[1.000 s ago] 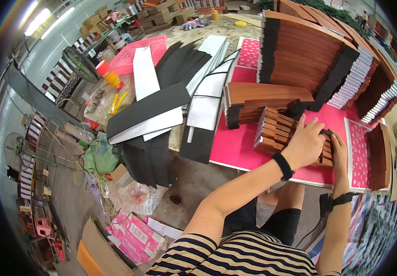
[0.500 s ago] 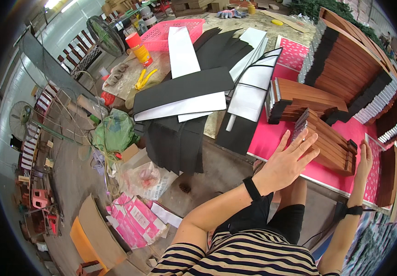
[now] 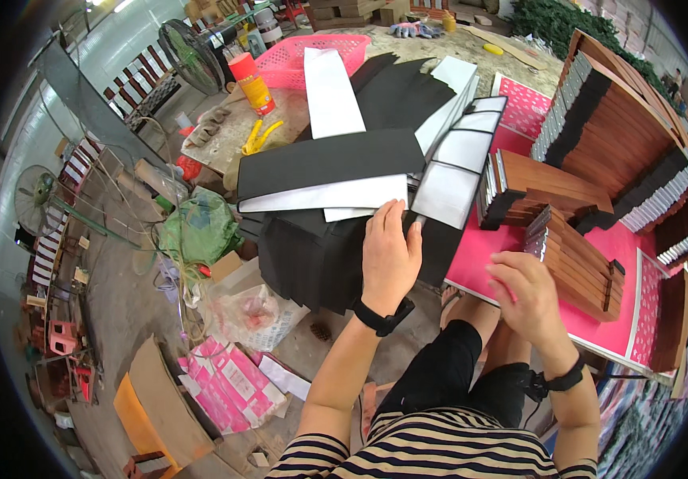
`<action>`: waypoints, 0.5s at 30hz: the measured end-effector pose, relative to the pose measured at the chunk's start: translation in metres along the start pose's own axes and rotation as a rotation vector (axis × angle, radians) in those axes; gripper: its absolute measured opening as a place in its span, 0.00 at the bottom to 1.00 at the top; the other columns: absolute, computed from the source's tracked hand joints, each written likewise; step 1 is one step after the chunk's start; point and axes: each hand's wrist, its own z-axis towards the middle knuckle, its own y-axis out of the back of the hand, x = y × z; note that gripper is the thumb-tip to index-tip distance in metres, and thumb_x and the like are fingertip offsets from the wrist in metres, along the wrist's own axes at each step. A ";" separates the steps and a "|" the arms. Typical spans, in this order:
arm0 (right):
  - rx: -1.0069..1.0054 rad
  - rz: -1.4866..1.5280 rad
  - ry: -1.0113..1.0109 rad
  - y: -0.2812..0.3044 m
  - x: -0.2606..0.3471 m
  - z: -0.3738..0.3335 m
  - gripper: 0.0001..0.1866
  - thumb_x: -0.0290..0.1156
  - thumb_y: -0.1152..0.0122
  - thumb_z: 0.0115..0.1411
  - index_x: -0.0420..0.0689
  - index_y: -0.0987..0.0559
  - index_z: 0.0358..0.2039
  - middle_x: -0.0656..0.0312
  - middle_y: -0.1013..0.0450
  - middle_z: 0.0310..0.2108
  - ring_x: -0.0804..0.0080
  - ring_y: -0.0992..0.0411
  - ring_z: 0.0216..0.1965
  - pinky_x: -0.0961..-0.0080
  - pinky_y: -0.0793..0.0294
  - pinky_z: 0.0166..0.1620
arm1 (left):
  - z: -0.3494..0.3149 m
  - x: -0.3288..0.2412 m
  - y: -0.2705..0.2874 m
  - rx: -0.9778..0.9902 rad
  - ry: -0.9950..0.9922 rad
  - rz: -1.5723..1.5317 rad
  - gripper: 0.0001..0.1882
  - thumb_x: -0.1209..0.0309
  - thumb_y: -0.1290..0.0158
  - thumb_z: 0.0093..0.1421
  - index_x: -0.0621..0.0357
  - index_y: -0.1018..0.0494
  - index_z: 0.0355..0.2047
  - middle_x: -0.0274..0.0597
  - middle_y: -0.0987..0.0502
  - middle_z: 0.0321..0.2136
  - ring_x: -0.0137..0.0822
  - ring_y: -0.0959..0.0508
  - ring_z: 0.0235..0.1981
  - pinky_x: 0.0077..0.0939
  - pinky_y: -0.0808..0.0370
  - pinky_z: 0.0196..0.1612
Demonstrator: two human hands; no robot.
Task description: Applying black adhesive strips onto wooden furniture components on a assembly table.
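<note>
My left hand (image 3: 392, 259) lies with its fingers stretched out at the lower edge of a white strip (image 3: 344, 194). The strip sits under a black sheet (image 3: 328, 165), on top of fanned black sheets (image 3: 304, 259). Whether the fingertips grip the strip's edge cannot be made out. My right hand (image 3: 526, 297) hovers over the front edge of the pink-covered table (image 3: 472, 259), its fingers loosely bent and nothing visible in them. Just beyond it rests a small stack of brown slatted pieces (image 3: 575, 263) with a black band.
Taller stacks of brown slats (image 3: 623, 136) with black and silvery ends fill the right side. Behind the sheets stand a pink basket (image 3: 312, 60) and a red-yellow can (image 3: 251, 83); yellow-handled pliers (image 3: 259, 137) lie nearby. A green bag (image 3: 200, 226) and cardboard (image 3: 148, 399) are on the floor.
My left hand has moved left from above the small brown stack to the white strip. My right hand has come left from the stack's far right side to its near left.
</note>
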 end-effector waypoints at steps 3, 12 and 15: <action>0.027 0.178 0.035 -0.031 0.004 0.024 0.13 0.22 0.33 0.49 0.41 0.20 0.38 0.56 0.23 0.40 0.55 0.24 0.41 0.64 0.24 0.43 | 0.008 -0.002 0.008 0.065 -0.017 0.056 0.11 0.72 0.46 0.62 0.64 0.28 0.43 0.53 0.23 0.39 0.53 0.23 0.41 0.42 0.25 0.45; 0.056 0.238 -0.041 -0.079 -0.003 0.045 0.16 0.24 0.32 0.50 0.39 0.22 0.41 0.52 0.25 0.40 0.51 0.25 0.43 0.62 0.24 0.45 | 0.005 0.021 -0.007 0.411 0.327 -0.419 0.20 0.76 0.46 0.62 0.68 0.31 0.55 0.50 0.21 0.38 0.36 0.20 0.39 0.28 0.24 0.42; 0.131 0.248 -0.076 -0.079 -0.007 0.054 0.18 0.27 0.30 0.50 0.37 0.22 0.41 0.51 0.25 0.40 0.50 0.25 0.42 0.62 0.24 0.45 | -0.002 0.033 -0.019 0.426 0.421 -0.827 0.17 0.77 0.48 0.65 0.73 0.32 0.53 0.40 0.22 0.42 0.26 0.23 0.41 0.21 0.25 0.45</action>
